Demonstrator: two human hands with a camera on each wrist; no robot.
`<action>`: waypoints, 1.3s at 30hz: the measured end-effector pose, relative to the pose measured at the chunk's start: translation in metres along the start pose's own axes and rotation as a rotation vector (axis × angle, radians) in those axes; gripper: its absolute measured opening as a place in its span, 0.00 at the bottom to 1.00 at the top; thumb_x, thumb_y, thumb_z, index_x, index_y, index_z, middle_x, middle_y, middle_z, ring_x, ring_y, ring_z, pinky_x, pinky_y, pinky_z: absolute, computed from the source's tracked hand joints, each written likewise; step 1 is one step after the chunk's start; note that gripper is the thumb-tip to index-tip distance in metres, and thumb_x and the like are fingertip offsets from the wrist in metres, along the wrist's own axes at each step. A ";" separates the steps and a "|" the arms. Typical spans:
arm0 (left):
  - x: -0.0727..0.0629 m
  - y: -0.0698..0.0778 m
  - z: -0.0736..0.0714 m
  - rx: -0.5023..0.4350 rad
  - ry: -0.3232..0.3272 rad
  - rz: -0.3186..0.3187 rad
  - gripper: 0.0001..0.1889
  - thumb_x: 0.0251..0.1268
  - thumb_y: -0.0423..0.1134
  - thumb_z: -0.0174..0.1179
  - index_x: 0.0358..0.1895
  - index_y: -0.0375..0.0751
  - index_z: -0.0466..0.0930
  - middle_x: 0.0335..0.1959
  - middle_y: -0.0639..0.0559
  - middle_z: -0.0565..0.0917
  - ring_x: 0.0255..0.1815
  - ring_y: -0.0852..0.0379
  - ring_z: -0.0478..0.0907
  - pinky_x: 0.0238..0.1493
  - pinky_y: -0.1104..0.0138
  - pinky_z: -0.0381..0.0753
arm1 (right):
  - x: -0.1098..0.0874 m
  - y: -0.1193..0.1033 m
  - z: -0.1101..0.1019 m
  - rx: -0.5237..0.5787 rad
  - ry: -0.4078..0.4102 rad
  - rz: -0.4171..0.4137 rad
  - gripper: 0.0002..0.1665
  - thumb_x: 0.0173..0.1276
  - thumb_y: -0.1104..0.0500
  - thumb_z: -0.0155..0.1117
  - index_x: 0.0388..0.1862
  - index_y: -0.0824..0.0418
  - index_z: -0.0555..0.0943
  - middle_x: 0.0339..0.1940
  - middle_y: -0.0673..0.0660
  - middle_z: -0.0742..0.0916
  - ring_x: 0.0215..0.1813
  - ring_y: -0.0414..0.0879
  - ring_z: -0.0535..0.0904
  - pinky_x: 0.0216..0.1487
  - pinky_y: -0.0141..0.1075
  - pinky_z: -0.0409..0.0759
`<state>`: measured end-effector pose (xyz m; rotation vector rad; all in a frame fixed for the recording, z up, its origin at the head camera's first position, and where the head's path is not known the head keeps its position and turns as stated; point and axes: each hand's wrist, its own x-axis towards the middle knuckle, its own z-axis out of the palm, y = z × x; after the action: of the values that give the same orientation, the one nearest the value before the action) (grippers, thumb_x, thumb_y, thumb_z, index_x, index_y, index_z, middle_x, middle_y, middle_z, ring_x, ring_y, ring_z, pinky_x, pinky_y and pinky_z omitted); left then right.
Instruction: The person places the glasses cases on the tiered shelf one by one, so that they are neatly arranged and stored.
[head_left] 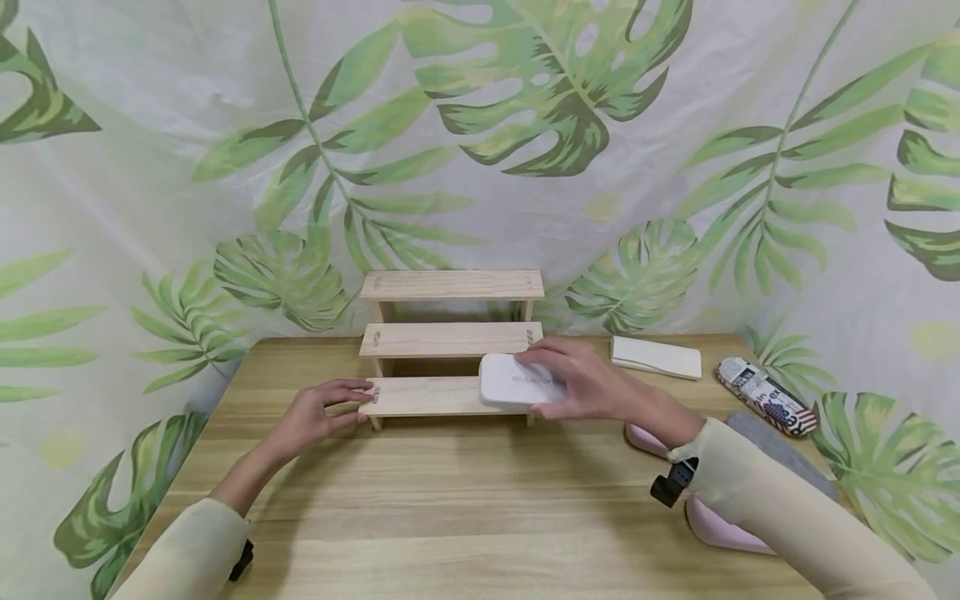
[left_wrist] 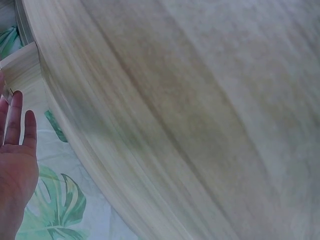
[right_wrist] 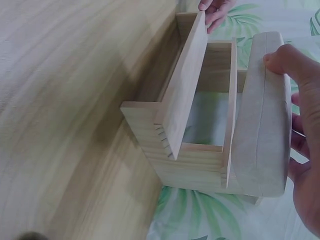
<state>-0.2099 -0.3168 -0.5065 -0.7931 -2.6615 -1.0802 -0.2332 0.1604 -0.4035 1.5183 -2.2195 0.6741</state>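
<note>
Wood table (head_left: pixel 420 517): right grip (head_left: pixel 577 379) curled round white case (head_left: pixel 513 383); left grip (head_left: pixel 315 418), loosely spread, touches tiered shelf (head_left: pixel 427 397).

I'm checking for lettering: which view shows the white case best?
The head view: lettering shows on the white case in the right hand. The right wrist view shows its seamed side, no lettering; the left wrist view, none of it.

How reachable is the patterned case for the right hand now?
Probably not as is: the right hand is gripping the white case, though nothing covers the patterned case.
</note>
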 end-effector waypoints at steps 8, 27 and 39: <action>0.000 0.000 0.000 0.004 0.006 0.008 0.17 0.61 0.33 0.78 0.54 0.42 0.92 0.61 0.49 0.88 0.62 0.44 0.85 0.63 0.87 0.67 | 0.017 0.006 0.004 0.011 0.031 -0.034 0.39 0.51 0.51 0.84 0.61 0.67 0.84 0.54 0.63 0.89 0.50 0.55 0.87 0.40 0.41 0.87; 0.000 -0.003 0.001 -0.020 0.009 0.010 0.18 0.61 0.32 0.78 0.56 0.41 0.91 0.61 0.47 0.88 0.62 0.42 0.84 0.63 0.86 0.68 | 0.045 0.015 0.002 0.131 0.026 0.173 0.39 0.52 0.51 0.85 0.62 0.64 0.85 0.53 0.59 0.91 0.43 0.48 0.84 0.36 0.37 0.82; 0.000 -0.001 0.001 -0.020 0.008 0.011 0.18 0.61 0.33 0.78 0.56 0.41 0.91 0.61 0.47 0.88 0.62 0.42 0.84 0.62 0.86 0.69 | 0.062 0.025 0.001 0.199 0.043 0.241 0.39 0.53 0.50 0.84 0.64 0.62 0.84 0.57 0.60 0.90 0.50 0.51 0.85 0.44 0.39 0.82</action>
<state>-0.2104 -0.3170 -0.5075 -0.8041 -2.6414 -1.1063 -0.2787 0.1204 -0.3748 1.3189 -2.3845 1.0178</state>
